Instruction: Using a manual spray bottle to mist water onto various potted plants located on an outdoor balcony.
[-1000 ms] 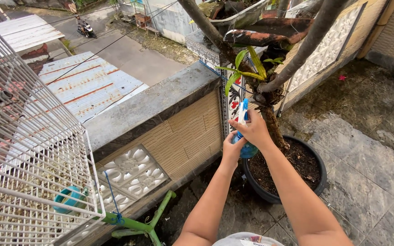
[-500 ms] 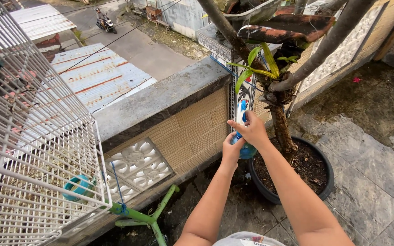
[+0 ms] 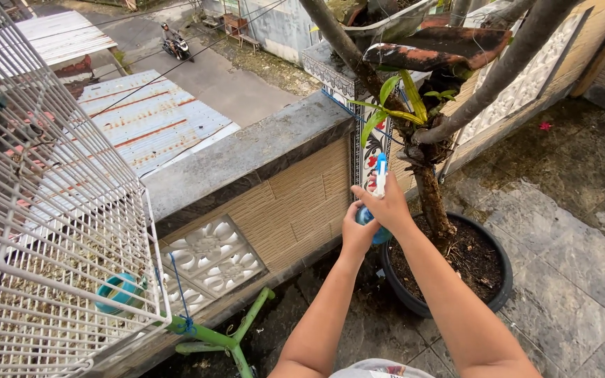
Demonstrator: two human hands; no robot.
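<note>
A small blue spray bottle (image 3: 367,216) with a white and blue nozzle head (image 3: 380,173) is held up in front of me, between the low wall and a potted tree. My left hand (image 3: 356,233) cups the bottle's body from below. My right hand (image 3: 388,207) wraps the neck and nozzle from the right. The nozzle points up toward green leaves (image 3: 395,99) on the tree trunk (image 3: 430,198), which rises from a round black pot (image 3: 498,285) filled with dark soil.
A white wire cage (image 3: 50,231) with a teal bowl (image 3: 116,292) inside fills the left. A tan parapet wall (image 3: 246,161) with carved white panels runs ahead, a green metal stand (image 3: 222,338) at its foot. Wet stone paving (image 3: 568,238) lies on the right. Below, a motorbike rider (image 3: 174,40) passes.
My hands and the bottle have shifted slightly, with the nozzle now raised a little higher. The motorbike rider on the road below has moved further right.
</note>
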